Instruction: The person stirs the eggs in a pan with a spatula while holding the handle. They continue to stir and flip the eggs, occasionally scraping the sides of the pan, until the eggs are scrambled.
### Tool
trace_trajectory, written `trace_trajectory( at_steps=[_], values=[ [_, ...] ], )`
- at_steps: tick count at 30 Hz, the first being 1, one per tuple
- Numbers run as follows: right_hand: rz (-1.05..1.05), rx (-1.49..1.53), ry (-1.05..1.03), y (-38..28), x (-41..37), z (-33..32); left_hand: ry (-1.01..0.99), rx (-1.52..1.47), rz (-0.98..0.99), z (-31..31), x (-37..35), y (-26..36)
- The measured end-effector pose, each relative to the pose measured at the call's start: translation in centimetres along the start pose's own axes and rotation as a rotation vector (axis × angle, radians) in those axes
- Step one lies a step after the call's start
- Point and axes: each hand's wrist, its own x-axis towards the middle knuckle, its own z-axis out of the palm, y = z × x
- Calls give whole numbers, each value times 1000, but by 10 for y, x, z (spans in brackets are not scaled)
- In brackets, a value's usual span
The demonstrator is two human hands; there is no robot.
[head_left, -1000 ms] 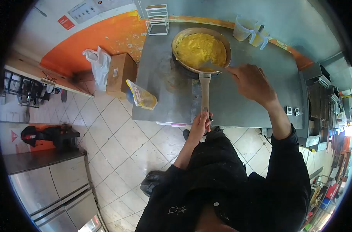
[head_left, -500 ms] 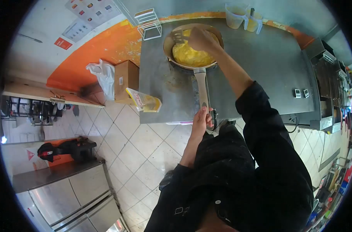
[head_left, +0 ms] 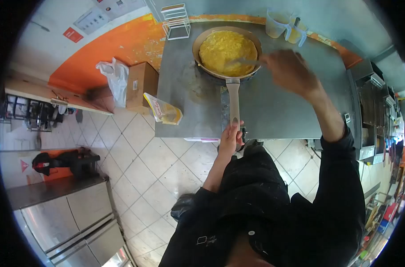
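A tan frying pan (head_left: 196, 50) rests on a burner at the back of the grey counter, with a flat yellow omelette (head_left: 224, 46) spread across its base. My left hand (head_left: 230, 135) is wrapped around the end of the pan's long handle (head_left: 233, 100) at the counter's front edge. Just right of the pan, my right hand (head_left: 291, 73) is closed around the handle of a slotted spatula (head_left: 240, 62). Motion blurs both that hand and the spatula, whose end lies over the omelette's lower right part.
A yellow-and-white pouch (head_left: 164, 110) stands at the counter's left edge, near a cardboard box (head_left: 140, 86) and a white plastic bag (head_left: 115, 80). Behind the pan are a white wire rack (head_left: 176, 22) and two clear measuring jugs (head_left: 276, 24). A small timer (head_left: 347, 118) lies at right.
My right hand has moved from above the pan to its right side, drawing the spatula rightward over the omelette. More of the omelette shows, lying flatter. My left hand stays on the handle.
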Motion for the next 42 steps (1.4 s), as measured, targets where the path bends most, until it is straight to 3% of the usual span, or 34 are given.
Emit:
trace_trajectory(
  at_steps=[2,4,9,12,14,17,19,21,22,23,25,26,27,29,30,32,33,35,36,37,39,40,42],
  values=[
    [-41,-2,-21,-10,-12,22,74,49,124,8,0,7],
    [-73,0,-45,-12,-7,46,88,23,140,9,5,3],
    [-36,163,133,7,36,104,119,-143,110,-9,1,-10],
    [-27,79,85,-5,4,66,-18,-98,-3,-65,-4,-55],
    [25,35,41,11,17,69,296,481,-163,-69,-17,-66],
    [93,78,-12,17,41,88,260,479,-279,-81,-8,-103],
    [58,149,-30,6,50,82,224,241,-223,-79,3,-120],
    [-66,229,-32,-9,30,55,285,103,17,-77,16,-141],
    [-40,242,-38,-3,25,52,316,106,104,-90,32,-176],
    [-10,256,-40,8,23,53,338,74,123,-87,28,-164],
    [7,183,-66,22,31,53,427,505,47,-74,10,-123],
    [60,129,-84,26,36,56,522,508,239,-81,24,-153],
    [41,109,-80,31,43,68,532,484,253,-79,23,-152],
    [-117,61,40,40,55,88,658,929,357,-73,17,-137],
    [-16,98,-71,18,47,67,668,914,370,-73,8,-132],
    [-27,149,-122,7,19,27,611,1268,367,-76,-1,-113],
    [-18,214,-196,4,14,17,625,1256,380,-73,-3,-85],
    [-63,172,-223,1,21,20,362,333,26,-65,-11,-39],
    [-95,148,-248,0,22,28,401,-11,149,-57,4,-43],
    [-88,146,-250,1,32,47,394,-12,146,-45,11,-26],
    [-168,231,53,6,59,89,295,-165,98,-20,21,20],
    [-173,225,45,5,56,89,297,-176,95,-12,26,30],
    [-80,162,-31,0,57,85,72,-54,-24,-3,32,42]
  ],
)
